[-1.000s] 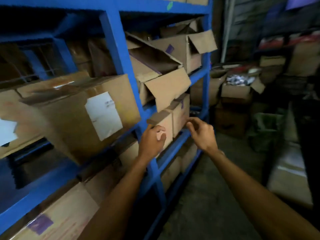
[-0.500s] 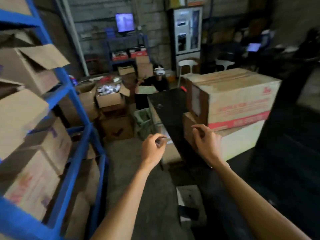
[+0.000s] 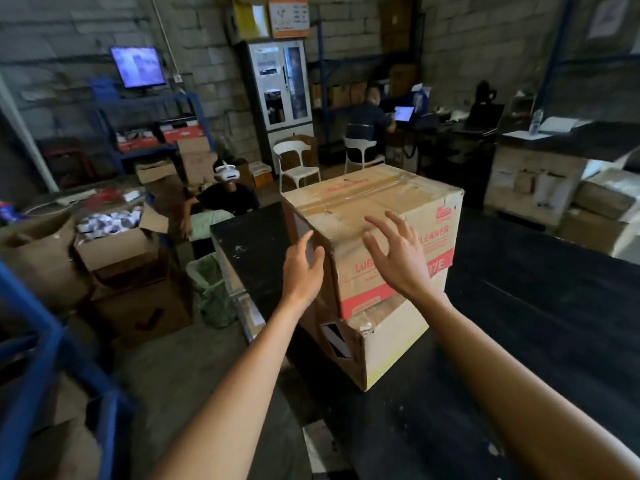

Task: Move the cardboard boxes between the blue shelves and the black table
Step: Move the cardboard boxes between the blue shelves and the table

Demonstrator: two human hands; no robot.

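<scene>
Two cardboard boxes are stacked on the black table [image 3: 519,323]. The upper box [image 3: 363,209] is taped on top and has red print on its side. It rests on a lower box [image 3: 391,344] with a pale side. My left hand [image 3: 304,268] is open, fingers apart, at the upper box's near left corner. My right hand [image 3: 398,251] is open with spread fingers just in front of the box's printed side. Neither hand grips anything. The blue shelves [image 3: 41,344] show only as a frame at the lower left.
Open cardboard boxes [image 3: 117,244] and a green bin [image 3: 211,285] stand on the floor left of the table. A seated person with a white headset [image 3: 228,188] is behind them. White chairs [image 3: 298,161], a cabinet and another person at a desk are farther back.
The view has swung from the blue shelves to the black table. Both hands, loosely curled before, have opened and risen toward the upper box.
</scene>
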